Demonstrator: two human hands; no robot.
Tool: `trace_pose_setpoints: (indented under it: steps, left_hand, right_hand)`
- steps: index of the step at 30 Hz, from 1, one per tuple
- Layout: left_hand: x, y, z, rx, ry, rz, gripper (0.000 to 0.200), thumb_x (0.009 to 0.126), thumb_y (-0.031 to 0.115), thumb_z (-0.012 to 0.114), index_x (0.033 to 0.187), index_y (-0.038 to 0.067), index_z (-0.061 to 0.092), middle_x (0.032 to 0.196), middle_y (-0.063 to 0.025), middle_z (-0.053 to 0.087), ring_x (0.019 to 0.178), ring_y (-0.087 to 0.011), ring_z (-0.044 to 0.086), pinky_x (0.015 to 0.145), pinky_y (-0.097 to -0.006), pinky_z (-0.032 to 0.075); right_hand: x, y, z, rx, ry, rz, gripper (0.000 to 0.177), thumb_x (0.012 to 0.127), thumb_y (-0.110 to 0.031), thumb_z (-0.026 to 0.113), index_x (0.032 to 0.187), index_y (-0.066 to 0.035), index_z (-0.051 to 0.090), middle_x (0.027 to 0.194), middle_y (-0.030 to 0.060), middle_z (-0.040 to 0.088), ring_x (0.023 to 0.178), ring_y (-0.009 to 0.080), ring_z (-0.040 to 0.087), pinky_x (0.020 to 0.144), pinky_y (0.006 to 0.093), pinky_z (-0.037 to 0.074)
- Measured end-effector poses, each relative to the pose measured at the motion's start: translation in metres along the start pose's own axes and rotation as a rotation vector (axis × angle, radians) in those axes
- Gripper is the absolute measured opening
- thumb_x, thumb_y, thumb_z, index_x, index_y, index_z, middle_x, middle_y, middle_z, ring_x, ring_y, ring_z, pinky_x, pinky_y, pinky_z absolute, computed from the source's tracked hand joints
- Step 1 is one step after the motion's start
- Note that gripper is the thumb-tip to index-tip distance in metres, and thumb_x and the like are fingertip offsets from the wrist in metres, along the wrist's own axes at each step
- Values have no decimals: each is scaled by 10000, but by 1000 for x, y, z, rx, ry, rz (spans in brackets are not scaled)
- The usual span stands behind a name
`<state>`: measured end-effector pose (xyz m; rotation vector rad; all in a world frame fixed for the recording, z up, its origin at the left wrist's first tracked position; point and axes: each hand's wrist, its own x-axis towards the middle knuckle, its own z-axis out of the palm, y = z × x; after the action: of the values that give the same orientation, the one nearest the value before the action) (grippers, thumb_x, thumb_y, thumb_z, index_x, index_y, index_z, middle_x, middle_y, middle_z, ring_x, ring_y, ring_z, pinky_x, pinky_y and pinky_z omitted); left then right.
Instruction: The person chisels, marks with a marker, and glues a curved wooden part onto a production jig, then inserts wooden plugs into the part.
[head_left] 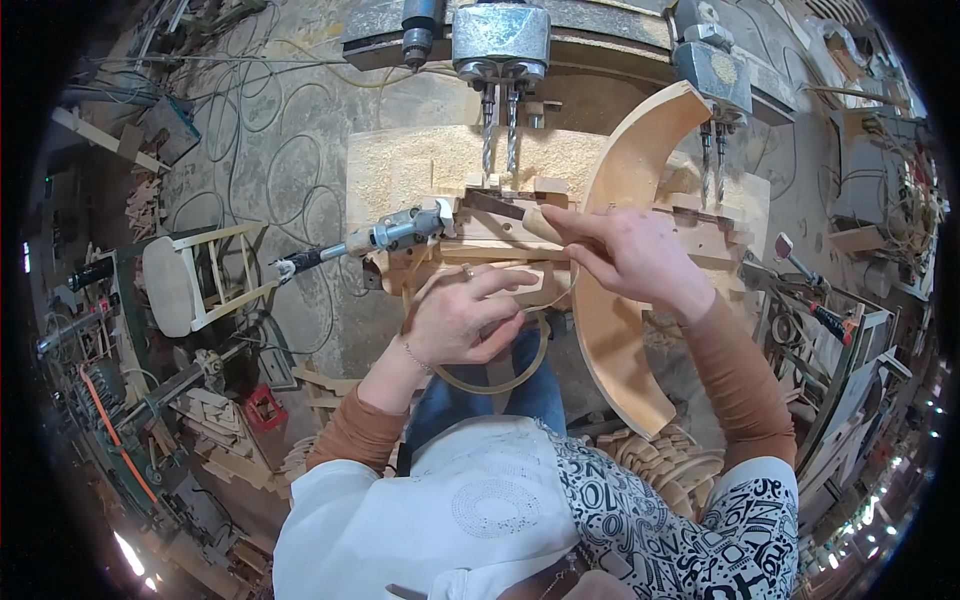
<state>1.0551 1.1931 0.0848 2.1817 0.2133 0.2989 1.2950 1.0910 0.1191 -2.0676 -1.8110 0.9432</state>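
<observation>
Right hand (645,260) grip closed round the handle of a flat-bladed tool (508,210), blade over the wooden jig on the sawdusty worktop (385,160), just below the paired drill bits (488,130). Left hand (462,315) at the near edge, fingers loosely bent, can't tell if gripping; curved wooden piece (608,315) beneath right forearm.

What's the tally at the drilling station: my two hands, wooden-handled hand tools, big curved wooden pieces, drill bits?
Left hand and right hand: 2
Wooden-handled tool: 1
Big curved wooden piece: 1
Drill bits: 4
Total: 8
</observation>
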Motion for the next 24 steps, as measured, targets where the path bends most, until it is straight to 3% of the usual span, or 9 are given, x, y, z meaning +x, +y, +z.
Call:
trace_pose_setpoints:
  steps: [2, 4, 8, 10, 11, 12, 14, 17, 24]
  left_hand:
    - [-1, -2, 1, 16, 20, 28, 82, 800, 82, 700, 743, 65, 644, 1148, -82, 704, 782, -218, 690, 640, -317, 549]
    - [-1, -3, 0, 34, 47, 56, 83, 801, 81, 700, 744, 64, 643, 1147, -80, 704, 770, -218, 688, 635, -314, 548]
    - [-3, -2, -2, -4, 24, 29, 75, 808, 86, 695, 754, 60, 649, 1141, -79, 706, 764, -215, 691, 631, -303, 548]
    - [-3, -2, -3, -3, 6, 24, 73, 810, 89, 694, 757, 60, 652, 1140, -80, 707, 766, -214, 693, 631, -299, 549]
    - [-3, -3, -2, -7, 17, 27, 75, 809, 90, 694, 756, 60, 651, 1140, -80, 708, 765, -216, 691, 634, -300, 549]
    - [-4, -4, -1, -9, 28, 29, 77, 809, 92, 694, 755, 59, 649, 1140, -81, 708, 765, -217, 690, 638, -302, 549]
    - [-4, -4, 1, -16, 42, 45, 80, 806, 90, 695, 751, 61, 645, 1141, -79, 709, 764, -218, 686, 642, -307, 549]
    - [-6, -6, -2, -14, 31, 53, 86, 802, 87, 698, 743, 64, 639, 1143, -77, 710, 767, -219, 681, 649, -315, 547]
    - [-4, -2, -7, -23, -28, 26, 107, 802, 84, 698, 722, 71, 628, 1157, -75, 710, 779, -221, 681, 657, -311, 536]
  right_hand:
    - [-1, -2, -6, -23, -49, 64, 457, 908, -251, 660, 1347, -128, 627, 948, 164, 738, 806, 292, 705, 726, 359, 532]
    - [-7, 10, -6, 330, -224, 78, 437, 926, -315, 647, 1325, -139, 638, 963, 189, 725, 835, 318, 710, 763, 376, 545]
    - [-16, 13, -14, 450, -118, 139, 420, 927, -287, 645, 1309, -112, 649, 988, 183, 730, 835, 307, 712, 754, 386, 538]
    - [-11, 24, -13, 385, -61, 137, 412, 940, -270, 636, 1315, -99, 642, 1018, 177, 735, 848, 291, 708, 757, 395, 531]
    - [-9, 30, -7, 442, -34, 107, 425, 936, -260, 645, 1332, -109, 632, 971, 149, 740, 742, 242, 684, 719, 369, 527]
    - [-6, 30, -8, 440, -33, 108, 425, 936, -260, 645, 1332, -109, 632, 971, 149, 740, 742, 242, 684, 719, 369, 527]
    - [2, 29, -7, 515, -173, 296, 431, 938, -250, 653, 1347, -119, 625, 891, 108, 721, 628, 153, 626, 636, 317, 514]
    - [2, 37, 1, 662, -187, 327, 428, 954, -255, 644, 1364, -137, 620, 805, 39, 669, 553, 81, 546, 541, 265, 466]
    - [11, 50, 1, 890, -272, 377, 453, 965, -267, 637, 1403, -160, 590, 751, -15, 617, 539, 61, 509, 492, 236, 415]
